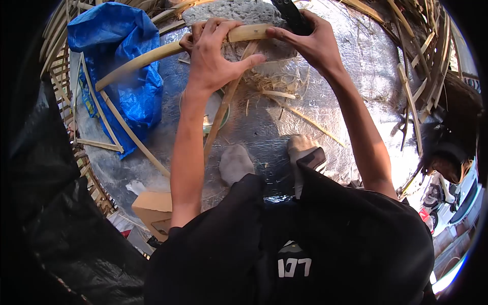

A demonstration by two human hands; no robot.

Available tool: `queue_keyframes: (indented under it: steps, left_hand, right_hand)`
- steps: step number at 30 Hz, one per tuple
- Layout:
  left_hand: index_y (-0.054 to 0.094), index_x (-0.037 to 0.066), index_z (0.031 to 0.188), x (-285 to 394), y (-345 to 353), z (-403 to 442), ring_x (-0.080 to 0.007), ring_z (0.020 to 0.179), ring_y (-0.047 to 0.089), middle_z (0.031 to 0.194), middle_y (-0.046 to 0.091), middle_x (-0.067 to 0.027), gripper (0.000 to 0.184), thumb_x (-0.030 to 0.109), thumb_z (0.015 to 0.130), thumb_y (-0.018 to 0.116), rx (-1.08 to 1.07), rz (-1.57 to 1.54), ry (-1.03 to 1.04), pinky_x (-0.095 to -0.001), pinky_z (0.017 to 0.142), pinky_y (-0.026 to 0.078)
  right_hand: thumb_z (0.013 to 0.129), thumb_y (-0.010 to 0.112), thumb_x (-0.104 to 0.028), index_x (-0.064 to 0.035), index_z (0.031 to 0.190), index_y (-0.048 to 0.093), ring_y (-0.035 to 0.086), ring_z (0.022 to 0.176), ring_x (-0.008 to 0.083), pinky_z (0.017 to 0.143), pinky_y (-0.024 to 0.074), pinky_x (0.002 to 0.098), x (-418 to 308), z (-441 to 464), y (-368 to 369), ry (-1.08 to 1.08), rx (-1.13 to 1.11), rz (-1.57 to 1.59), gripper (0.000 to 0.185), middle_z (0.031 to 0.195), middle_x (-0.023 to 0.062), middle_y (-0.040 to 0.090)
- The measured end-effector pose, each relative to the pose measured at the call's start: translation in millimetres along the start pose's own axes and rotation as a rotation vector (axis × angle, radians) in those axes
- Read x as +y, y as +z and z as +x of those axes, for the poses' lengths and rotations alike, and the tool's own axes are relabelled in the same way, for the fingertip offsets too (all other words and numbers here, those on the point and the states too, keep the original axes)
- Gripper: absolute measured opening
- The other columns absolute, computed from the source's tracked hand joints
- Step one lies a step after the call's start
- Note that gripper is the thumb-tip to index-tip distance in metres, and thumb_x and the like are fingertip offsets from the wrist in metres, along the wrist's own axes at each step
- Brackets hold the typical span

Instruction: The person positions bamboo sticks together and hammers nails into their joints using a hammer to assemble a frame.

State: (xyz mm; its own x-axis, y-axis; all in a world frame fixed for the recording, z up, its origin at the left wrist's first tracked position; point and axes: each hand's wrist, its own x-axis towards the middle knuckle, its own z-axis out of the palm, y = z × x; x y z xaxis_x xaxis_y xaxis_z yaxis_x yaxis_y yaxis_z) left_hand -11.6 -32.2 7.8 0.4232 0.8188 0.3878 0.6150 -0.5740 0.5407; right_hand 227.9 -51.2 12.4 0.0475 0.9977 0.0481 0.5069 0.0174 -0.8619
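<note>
My left hand (216, 63) is closed on a long, pale, curved strip of bamboo (145, 57), its fingers over the top and its thumb stretched out to the right. The strip reaches out to the lower left over a blue plastic sheet (114, 40). My right hand (317, 44) grips a black tool handle (291, 14); the rest of the tool is cut off by the top edge. The right thumb touches the strip's right end. Beneath both hands lies a rough grey stone block (216, 11). Fibrous shavings (287, 84) lie just below it.
A silvery foil-covered floor (244, 114) lies under my feet. A round container (216, 109) is partly behind my left forearm. Split strips (412, 101) are piled at the right and back. A cardboard box (154, 207) stands at the lower left, beside black sheeting (66, 218).
</note>
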Motion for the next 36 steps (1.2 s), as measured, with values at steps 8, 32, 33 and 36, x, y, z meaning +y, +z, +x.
queue_keyframes:
  steps: [8,32,33,36]
  left_hand:
    - [0.074,0.01,0.117,-12,8,-3,-0.024,0.11,0.051,0.112,0.066,-0.0013,0.046,0.029,0.078,0.087,0.042,0.025,0.024,-0.0385,0.099,0.038]
    - [0.072,-0.002,0.108,72,16,-62,-0.0352,0.085,0.068,0.097,0.067,-0.0167,0.021,0.002,0.088,0.075,0.186,0.006,-0.31,-0.0402,0.074,0.054]
    - [0.074,-0.003,0.106,72,16,-62,-0.0339,0.083,0.069,0.094,0.067,-0.0169,0.02,0.002,0.087,0.076,0.204,0.002,-0.315,-0.0402,0.072,0.054]
    - [0.075,-0.004,0.105,69,20,-63,-0.0321,0.081,0.068,0.09,0.066,-0.0164,0.02,0.002,0.086,0.077,0.235,-0.038,-0.31,-0.0396,0.071,0.054]
  right_hand:
    - [0.08,0.089,-0.038,0.0035,0.107,0.075,0.07,0.075,0.0141,0.068,0.056,0.029,-12,-2,4,0.012,-0.032,0.06,0.051,0.087,0.0108,0.076]
    - [0.087,0.084,-0.028,-0.0024,0.097,0.071,0.059,0.066,0.0115,0.06,0.0469,0.0295,-21,-1,-2,0.252,-0.091,0.225,0.031,0.077,0.0008,0.069]
    - [0.085,0.085,-0.033,-0.0006,0.091,0.072,0.054,0.067,0.0067,0.059,0.043,0.0269,-24,-1,-3,0.258,-0.081,0.253,0.036,0.074,-0.0016,0.064]
    - [0.084,0.085,-0.035,0.0004,0.092,0.072,0.054,0.067,0.0083,0.06,0.0444,0.0282,-32,-2,-6,0.315,-0.053,0.06,0.038,0.074,0.0002,0.065]
